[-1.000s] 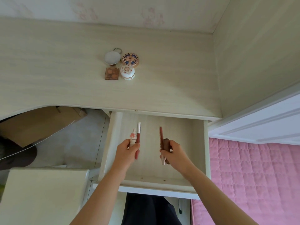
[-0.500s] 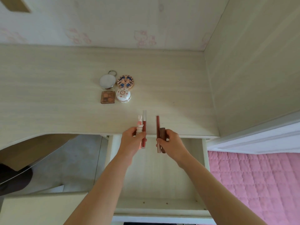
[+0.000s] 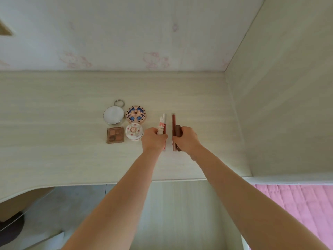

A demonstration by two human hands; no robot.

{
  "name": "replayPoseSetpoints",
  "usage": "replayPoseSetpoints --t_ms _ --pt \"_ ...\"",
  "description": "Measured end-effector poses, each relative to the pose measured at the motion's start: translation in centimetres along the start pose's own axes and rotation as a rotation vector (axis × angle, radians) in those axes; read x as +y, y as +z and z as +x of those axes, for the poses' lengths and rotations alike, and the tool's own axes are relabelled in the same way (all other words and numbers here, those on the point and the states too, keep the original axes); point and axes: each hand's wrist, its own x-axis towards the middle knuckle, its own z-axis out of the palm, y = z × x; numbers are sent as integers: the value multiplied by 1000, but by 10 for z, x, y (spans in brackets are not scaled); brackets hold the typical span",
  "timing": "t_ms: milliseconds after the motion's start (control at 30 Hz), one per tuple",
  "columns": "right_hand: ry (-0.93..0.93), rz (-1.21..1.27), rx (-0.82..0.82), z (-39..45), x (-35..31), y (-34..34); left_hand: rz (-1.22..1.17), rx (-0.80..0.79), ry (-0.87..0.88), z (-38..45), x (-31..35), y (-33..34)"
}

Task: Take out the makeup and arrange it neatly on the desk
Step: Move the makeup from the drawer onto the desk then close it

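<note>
Head view: left hand (image 3: 154, 139) gripped a bunny-topped tube (image 3: 161, 127) plus a slim red lip tube (image 3: 165, 123), right hand (image 3: 187, 140) gripped a long red-brown tube (image 3: 173, 121) and a short brown stick (image 3: 178, 130) — both pairs were over the desk (image 3: 54, 114), pointing toward the wall, just apart. To their left on the desk sat four pieces in a tight block — white round compact (image 3: 113, 115), blue-patterned compact (image 3: 135, 114), square brown palette (image 3: 115, 135), white floral pot (image 3: 134, 131).

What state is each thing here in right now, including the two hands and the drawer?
left hand: grips the bunny tube and a red stick.
right hand: grips a long red stick and a brown tube.
mirror: flat on the desk.
blue compact: closed.
white compact: closed.
palette: flat.
drawer: open.
</note>
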Motion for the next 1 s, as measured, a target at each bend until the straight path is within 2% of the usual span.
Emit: replayPoseSetpoints --t_ms 400,833,1000 --pt "16 -212 13 48 -23 10 74 75 -53 38 11 2" --pt "33 -140 71 54 -25 12 91 140 -29 37 11 7" --pt "1 -172 100 53 -23 13 172 143 4 36 12 9"
